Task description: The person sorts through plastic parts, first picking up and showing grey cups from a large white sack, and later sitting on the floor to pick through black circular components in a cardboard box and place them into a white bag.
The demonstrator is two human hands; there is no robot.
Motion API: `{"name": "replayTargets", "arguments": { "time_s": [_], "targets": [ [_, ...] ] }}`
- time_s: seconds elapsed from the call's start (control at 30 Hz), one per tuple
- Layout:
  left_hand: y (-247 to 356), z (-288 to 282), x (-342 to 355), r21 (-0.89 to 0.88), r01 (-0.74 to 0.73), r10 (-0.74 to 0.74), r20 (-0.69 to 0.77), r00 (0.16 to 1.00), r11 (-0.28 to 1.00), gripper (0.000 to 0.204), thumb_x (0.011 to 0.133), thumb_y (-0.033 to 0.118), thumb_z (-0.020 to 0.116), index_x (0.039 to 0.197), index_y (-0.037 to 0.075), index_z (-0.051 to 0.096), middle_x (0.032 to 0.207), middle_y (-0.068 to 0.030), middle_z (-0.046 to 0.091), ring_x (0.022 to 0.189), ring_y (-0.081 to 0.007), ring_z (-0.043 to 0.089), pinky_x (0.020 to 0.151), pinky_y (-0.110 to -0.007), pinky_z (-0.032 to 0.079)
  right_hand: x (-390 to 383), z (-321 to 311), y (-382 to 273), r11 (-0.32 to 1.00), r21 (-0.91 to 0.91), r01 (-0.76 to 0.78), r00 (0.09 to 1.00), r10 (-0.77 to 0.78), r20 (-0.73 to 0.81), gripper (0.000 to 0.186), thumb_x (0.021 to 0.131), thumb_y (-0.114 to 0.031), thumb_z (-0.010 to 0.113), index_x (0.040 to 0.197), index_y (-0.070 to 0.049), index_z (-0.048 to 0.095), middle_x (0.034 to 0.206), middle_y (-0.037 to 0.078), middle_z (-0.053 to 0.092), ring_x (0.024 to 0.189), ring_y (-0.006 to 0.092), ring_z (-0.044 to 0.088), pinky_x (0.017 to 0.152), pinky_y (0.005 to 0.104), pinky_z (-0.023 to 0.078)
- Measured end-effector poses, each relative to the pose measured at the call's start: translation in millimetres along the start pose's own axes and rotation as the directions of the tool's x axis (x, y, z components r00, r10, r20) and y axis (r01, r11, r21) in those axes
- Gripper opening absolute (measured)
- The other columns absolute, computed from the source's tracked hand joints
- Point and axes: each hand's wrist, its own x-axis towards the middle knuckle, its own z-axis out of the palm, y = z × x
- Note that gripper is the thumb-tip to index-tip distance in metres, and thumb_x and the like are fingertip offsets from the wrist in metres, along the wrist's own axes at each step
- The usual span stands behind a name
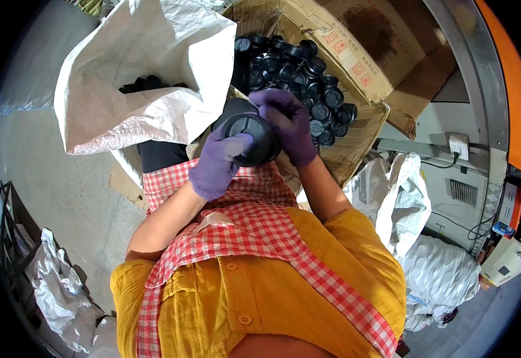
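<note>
My left hand (215, 164), in a purple knit glove, grips a round black plastic lid (249, 127) with a raised rim, its thumb lying across the face. The lid is above my lap. Against its far right edge, my right hand (287, 125), gloved the same way, is closed with its fingers curled; whatever is between those fingers is hidden. Beyond my right hand, a cardboard box (356, 143) holds a heap of similar black round parts (317, 80). A white woven sack (209, 48) stands open at the far left, with dark pieces (147, 83) down inside it.
Box flaps (368, 45) stick up at the far right. A grey machine (451, 119) with a plug and cable stands to the right, near white plastic bags (403, 203) and a stuffed clear bag (439, 271). A black rack (13, 238) and crumpled white bags (60, 298) are at left.
</note>
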Motion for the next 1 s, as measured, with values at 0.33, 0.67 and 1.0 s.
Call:
{"name": "replayTargets", "arguments": {
  "time_s": [0.33, 0.67, 1.0],
  "targets": [
    [51.9, 11.0, 2.5, 0.863, -0.472, 0.420, 0.366, 0.831, 0.182, 0.046, 0.063, 0.005, 0.067, 0.108, 0.007, 0.060, 0.106, -0.0173, 0.055, 0.098, -0.0326, 0.053, 0.082, -0.041, 0.044, 61.8, -174.6, 71.5, 0.718, -0.606, -0.344, 0.757, -0.170, -0.631, 0.023, 0.087, -0.026, 0.053, 0.097, -0.008, 0.063, 0.090, 0.019, 0.064, 0.085, 0.0344, 0.061, 0.075, 0.0407, 0.047],
    [60.2, -23.4, 12.6, 0.996, -0.065, 0.456, 0.087, 0.886, -0.064, 0.060, 0.073, 0.012, 0.070, 0.129, 0.007, 0.047, 0.141, -0.0213, 0.032, 0.129, -0.0351, 0.034, 0.104, -0.040, 0.031, 98.6, -214.4, 118.0, -0.022, -0.872, -0.489, 0.848, 0.222, -0.482, 0.045, 0.088, -0.043, 0.042, 0.108, -0.008, 0.062, 0.111, 0.022, 0.059, 0.107, 0.0366, 0.055, 0.088, 0.0462, 0.043],
    [13.3, -5.2, 41.2, 0.867, -0.136, 0.208, 0.039, 0.977, 0.479, 0.053, 0.077, 0.015, 0.068, 0.125, 0.003, 0.048, 0.118, -0.0199, 0.055, 0.108, -0.0250, 0.056, 0.089, -0.032, 0.046, 24.3, -160.9, 72.6, 0.336, -0.900, -0.277, 0.943, -0.085, -0.322, 0.035, 0.081, -0.030, 0.057, 0.103, -0.003, 0.060, 0.098, 0.021, 0.063, 0.091, 0.0370, 0.061, 0.077, 0.0435, 0.047]
  ]
}}
